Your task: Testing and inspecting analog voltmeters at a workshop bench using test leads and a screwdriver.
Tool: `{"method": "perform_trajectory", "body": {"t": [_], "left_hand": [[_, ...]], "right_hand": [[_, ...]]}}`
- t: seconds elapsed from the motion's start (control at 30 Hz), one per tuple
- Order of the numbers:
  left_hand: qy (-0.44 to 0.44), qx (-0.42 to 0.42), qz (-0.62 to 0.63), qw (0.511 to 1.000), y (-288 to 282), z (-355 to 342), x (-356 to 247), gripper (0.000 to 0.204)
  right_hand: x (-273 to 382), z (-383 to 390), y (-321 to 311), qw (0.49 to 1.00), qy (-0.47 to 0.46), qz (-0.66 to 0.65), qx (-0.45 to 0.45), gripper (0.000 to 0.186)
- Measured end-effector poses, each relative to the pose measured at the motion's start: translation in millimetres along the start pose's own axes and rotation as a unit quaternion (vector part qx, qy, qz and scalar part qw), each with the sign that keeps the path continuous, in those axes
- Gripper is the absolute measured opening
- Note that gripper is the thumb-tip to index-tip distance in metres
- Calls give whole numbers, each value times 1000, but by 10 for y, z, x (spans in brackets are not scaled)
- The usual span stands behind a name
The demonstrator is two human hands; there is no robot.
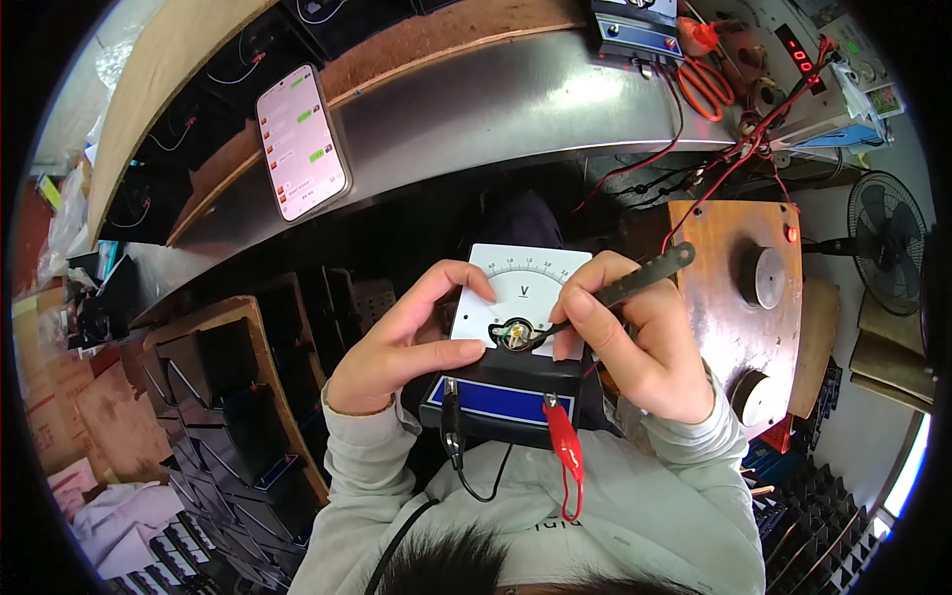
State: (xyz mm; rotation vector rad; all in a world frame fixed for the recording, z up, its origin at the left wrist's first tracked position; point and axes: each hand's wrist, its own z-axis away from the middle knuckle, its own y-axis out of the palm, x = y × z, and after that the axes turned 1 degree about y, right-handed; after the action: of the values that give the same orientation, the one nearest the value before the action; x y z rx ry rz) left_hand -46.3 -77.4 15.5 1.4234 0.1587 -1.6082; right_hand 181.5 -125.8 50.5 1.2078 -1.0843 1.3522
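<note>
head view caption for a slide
Left hand holds an analog meter, right hand a black tool at its opening.

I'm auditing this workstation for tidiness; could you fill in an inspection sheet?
Surface: metal bench, shiny, curved by the lens.
Job's things: analog meter with white dial and blue panel; inner parts show through a round opening.
Clutter: lit phone toward the left; orange-handled scissors at right.
Hands: left hand grips the meter; right hand holds a dark tool.
Cables: black clip and red clip on the meter; red wires bunched near the scissors.
Surroundings: wooden box with knobs and fan at right.
</note>
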Motion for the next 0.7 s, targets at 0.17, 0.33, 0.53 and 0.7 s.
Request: {"method": "perform_trajectory", "body": {"t": [0.17,0.33,0.53,0.7], "left_hand": [[-2,7,5,1000,-24,-18,25,40],[-11,13,36,999,-7,-9,49,42],[-9,25,1,1000,-30,-6,52,42],[-1,29,-7,1000,-47,-1,54,42]], "right_hand": [[-20,1,-36,1000,-11,16,10,19],[6,29,-43,999,-1,31,5,18],[74,51,-43,999,44,22,12,21],[39,46,-49,999,26,29,14,22]]}}
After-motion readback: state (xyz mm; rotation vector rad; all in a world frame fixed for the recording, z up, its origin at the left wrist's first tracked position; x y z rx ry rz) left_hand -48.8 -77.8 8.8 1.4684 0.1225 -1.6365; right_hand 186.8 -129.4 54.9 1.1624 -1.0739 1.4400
